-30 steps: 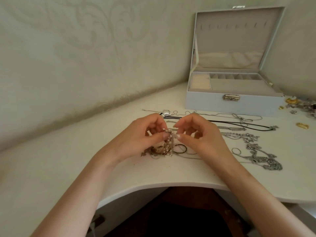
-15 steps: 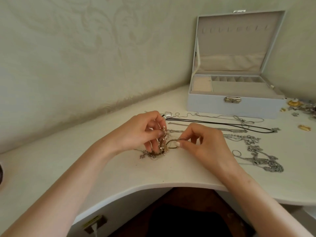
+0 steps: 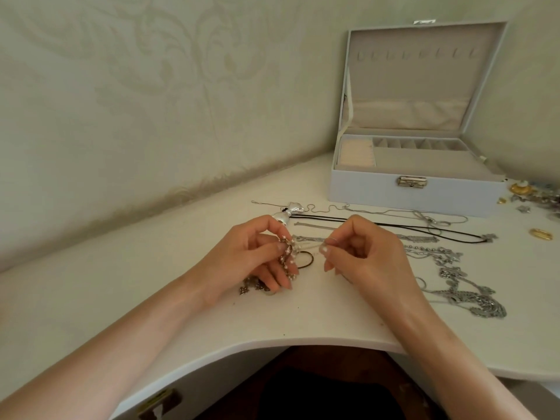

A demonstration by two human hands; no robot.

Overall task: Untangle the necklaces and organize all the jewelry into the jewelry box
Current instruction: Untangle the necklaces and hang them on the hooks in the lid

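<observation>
Left hand (image 3: 251,256) pinches a tangled pearl-beaded necklace clump (image 3: 288,257). The clump's lower part is hidden behind the fingers, and dark charms poke out below onto the smooth white counter (image 3: 121,283). Right hand (image 3: 363,259) pinches a thin pale strand (image 3: 309,246) running to the clump, barely visible. Open grey jewelry box (image 3: 415,192), soft-lined with a metal clasp, sits back right, well apart. Silver bow pendant (image 3: 292,209) is partly behind the left hand. Black cord necklace (image 3: 394,225) and chunky silver chains (image 3: 481,304) lie flat at right. Small gold pieces (image 3: 541,234) sit near the right edge, and the pile behind them is cut off and blurry.
</observation>
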